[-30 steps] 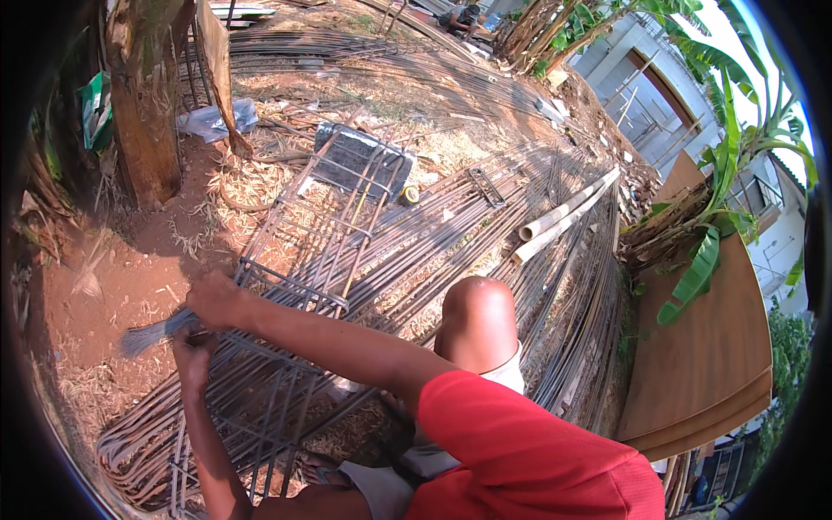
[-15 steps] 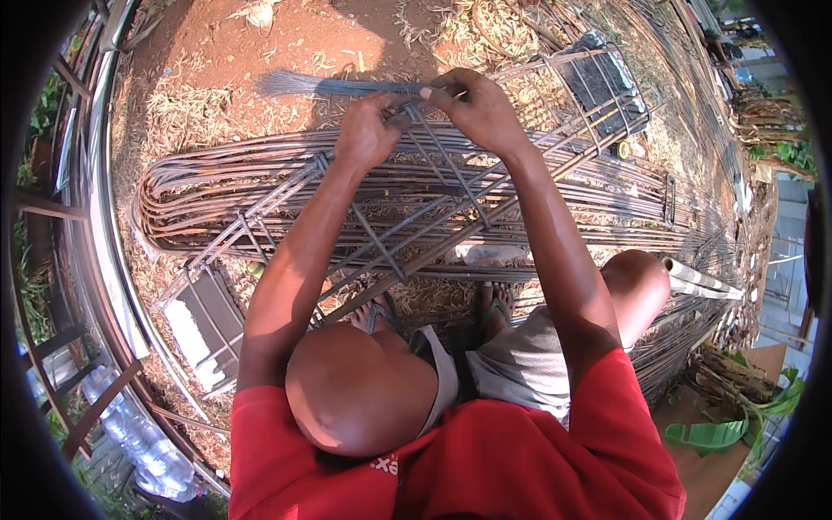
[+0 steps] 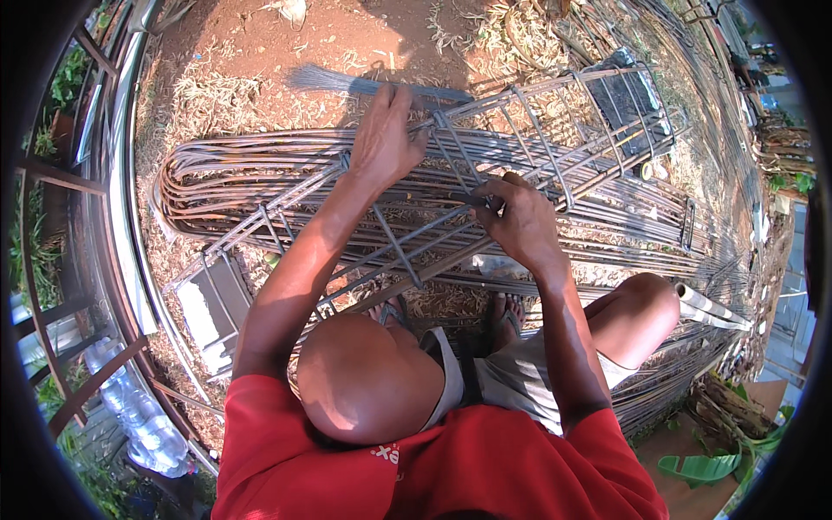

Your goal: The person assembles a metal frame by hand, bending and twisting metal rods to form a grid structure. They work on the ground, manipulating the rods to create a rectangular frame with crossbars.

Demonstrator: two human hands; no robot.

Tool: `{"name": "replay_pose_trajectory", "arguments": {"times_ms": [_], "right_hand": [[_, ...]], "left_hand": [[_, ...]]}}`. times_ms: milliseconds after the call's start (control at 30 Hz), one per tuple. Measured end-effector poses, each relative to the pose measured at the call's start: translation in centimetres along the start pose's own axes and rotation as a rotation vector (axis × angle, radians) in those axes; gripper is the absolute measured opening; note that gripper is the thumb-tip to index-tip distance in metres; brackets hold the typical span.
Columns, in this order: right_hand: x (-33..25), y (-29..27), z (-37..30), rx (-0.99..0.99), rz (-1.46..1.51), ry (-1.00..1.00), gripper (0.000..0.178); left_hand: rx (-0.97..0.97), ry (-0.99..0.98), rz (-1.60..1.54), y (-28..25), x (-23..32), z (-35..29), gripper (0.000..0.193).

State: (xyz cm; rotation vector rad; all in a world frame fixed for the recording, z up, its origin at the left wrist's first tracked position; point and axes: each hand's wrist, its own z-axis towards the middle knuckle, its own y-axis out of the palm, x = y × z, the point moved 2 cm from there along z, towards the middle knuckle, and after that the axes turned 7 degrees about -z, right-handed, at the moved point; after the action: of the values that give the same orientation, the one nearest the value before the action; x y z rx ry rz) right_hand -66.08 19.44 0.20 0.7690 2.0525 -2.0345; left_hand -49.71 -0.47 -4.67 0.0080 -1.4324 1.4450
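Note:
My left hand point(image 3: 387, 139) is raised over the far bar of a rebar cage point(image 3: 407, 251). Its fingers are bent together in front of a bundle of thin tie wire point(image 3: 334, 80); what they pinch is hidden. Lower and to the right, my right hand point(image 3: 524, 221) is closed around a dark metal tool point(image 3: 469, 199) whose tip points left over the cage. Only part of this tool shows, so its exact kind is unclear. The cage, made of long bars with square stirrups, lies slantwise across in front of me.
Long bent rebars point(image 3: 195, 182) lie stacked beneath the cage. A dark block point(image 3: 624, 95) sits within its far right end, and a black-and-white block point(image 3: 204, 316) stands at its near left end. Plastic bottles point(image 3: 143, 416) lie at the lower left, pale pipes point(image 3: 706, 308) at the right.
My right hand has left the far bar beside my left hand and come down nearer to me, now with a dark tool in it. The view has shifted slightly.

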Motion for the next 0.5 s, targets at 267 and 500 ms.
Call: {"name": "replay_pose_trajectory", "arguments": {"times_ms": [267, 500], "right_hand": [[0.8, 1.6, 0.3, 0.027, -0.069, -0.138, 0.034], [1.9, 2.3, 0.3, 0.039, 0.008, -0.133, 0.031]], "left_hand": [[-0.75, 0.146, 0.676, -2.6, 3.3, -5.1, 0.015], [-0.912, 0.056, 0.867, 0.3, 3.5, -4.0, 0.019]]}}
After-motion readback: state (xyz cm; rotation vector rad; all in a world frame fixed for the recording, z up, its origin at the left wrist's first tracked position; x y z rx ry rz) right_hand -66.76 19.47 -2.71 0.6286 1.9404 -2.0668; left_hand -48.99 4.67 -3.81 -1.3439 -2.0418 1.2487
